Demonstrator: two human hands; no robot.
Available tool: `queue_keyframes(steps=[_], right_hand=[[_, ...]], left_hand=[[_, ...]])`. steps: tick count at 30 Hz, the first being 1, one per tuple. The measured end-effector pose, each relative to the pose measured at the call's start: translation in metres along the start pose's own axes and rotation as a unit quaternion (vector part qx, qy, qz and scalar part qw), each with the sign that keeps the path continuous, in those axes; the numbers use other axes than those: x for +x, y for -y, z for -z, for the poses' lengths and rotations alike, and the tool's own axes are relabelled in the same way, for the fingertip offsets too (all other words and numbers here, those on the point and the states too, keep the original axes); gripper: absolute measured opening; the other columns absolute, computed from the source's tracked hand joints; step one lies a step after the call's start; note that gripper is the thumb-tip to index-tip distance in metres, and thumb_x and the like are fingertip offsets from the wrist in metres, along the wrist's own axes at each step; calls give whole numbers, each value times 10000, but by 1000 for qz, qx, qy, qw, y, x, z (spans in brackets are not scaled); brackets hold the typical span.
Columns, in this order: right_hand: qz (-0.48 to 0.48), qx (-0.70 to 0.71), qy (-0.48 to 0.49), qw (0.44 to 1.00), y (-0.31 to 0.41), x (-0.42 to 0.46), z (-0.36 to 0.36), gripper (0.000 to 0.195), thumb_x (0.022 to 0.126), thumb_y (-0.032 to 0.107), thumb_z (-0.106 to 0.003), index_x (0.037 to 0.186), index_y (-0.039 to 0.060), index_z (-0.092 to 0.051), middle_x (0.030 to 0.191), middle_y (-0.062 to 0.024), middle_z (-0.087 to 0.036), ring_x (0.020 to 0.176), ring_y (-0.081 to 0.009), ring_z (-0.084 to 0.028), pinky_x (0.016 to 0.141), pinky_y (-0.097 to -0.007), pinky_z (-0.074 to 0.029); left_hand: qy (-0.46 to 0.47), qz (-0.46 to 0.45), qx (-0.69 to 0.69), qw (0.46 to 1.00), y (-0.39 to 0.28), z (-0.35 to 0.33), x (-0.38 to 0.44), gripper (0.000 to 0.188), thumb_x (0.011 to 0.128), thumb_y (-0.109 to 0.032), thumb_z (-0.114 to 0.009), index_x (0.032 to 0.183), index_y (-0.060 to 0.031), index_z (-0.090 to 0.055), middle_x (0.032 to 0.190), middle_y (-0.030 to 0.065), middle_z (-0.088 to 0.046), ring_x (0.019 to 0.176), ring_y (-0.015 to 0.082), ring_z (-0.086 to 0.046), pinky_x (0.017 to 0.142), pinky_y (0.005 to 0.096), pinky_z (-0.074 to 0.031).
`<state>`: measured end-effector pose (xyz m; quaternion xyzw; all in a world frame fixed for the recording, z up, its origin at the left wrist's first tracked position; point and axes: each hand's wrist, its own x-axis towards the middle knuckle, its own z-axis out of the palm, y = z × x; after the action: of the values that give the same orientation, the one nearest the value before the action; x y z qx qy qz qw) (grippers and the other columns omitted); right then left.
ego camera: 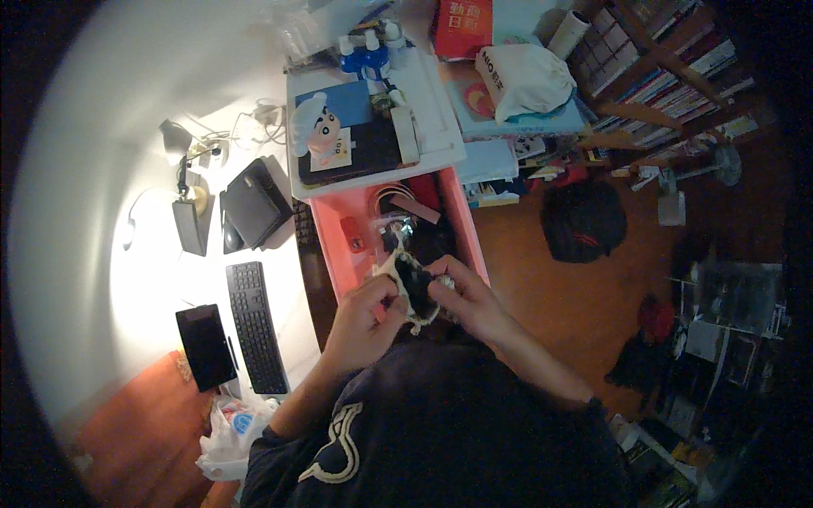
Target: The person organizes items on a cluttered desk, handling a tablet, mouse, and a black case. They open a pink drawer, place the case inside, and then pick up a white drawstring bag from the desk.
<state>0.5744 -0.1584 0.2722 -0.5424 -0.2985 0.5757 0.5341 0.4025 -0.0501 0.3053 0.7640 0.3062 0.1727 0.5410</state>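
Note:
A small black-and-white cloth item (pixel 414 286), perhaps a pouch, is stretched between my two hands; its exact kind is unclear. My left hand (pixel 375 317) pinches its pale left edge. At its right edge, the fingers of my right hand (pixel 467 295) grip the material. Just beyond and below the hands stands an open pink drawer (pixel 327 235). Inside it lie a red object (pixel 353 235), a flat pinkish strip (pixel 416 208) and clear plastic packaging (pixel 397 228) touching or close to the cloth item's far end. Part of the drawer's contents is hidden by my hands.
On the left, a white desk bears a black keyboard (pixel 257 327), a black tablet (pixel 206 348) and a lit lamp. A white cabinet top (pixel 444 120) ahead holds a character figure (pixel 317 127) and blue bottles (pixel 365 62). A white drawstring bag (pixel 527 79) and bookshelves stand right.

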Motion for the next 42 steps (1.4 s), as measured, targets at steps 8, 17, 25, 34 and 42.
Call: queue_keyframes(steps=[8, 17, 25, 34, 42], right_hand=[[-122, 29, 67, 990, -3, -8, 0, 188, 1005, 180, -596, 1141, 127, -477, 834, 47, -496, 678, -42, -423, 564, -217, -337], [-53, -85, -13, 995, -35, 10, 0, 266, 1019, 285, -573, 1160, 85, -469, 950, -49, -557, 786, -120, -521, 663, -296, -468], [-94, -83, -46, 991, -24, 15, -1, 430, 971, 402, -627, 1162, 50, -470, 886, -22, -558, 724, -109, -534, 595, -258, -442], [-276, 203, -47, 938, -17, 29, -3, 408, 969, 540, -557, 996, 136, -607, 732, 21, -576, 571, -73, -535, 472, -224, -372], [-186, 150, -76, 968, -83, 73, 22, 453, 968, 552, -552, 961, 112, -659, 802, 0, -622, 562, -89, -524, 429, -271, -373]], left_hand=[[-3, -16, -4, 1000, 15, -13, -7, 106, 881, -55, -612, 831, 5, -539, 783, 152, -544, 724, 325, -560, 667, 400, -447], [9, -70, 33, 997, 20, -20, 5, 96, 865, -78, -626, 864, 2, -573, 804, 171, -572, 720, 352, -592, 657, 420, -472], [-7, -17, 68, 998, 29, -11, 17, 130, 870, -45, -619, 984, 16, -602, 1051, 212, -607, 943, 388, -613, 789, 446, -497], [33, -121, 243, 962, 34, -28, 23, 271, 849, -53, -611, 1118, -23, -622, 1309, 188, -526, 1225, 386, -524, 1031, 461, -441], [32, -91, 211, 973, 61, -36, 49, 241, 866, -97, -594, 1095, -28, -630, 1300, 173, -511, 1198, 392, -528, 970, 488, -487]])
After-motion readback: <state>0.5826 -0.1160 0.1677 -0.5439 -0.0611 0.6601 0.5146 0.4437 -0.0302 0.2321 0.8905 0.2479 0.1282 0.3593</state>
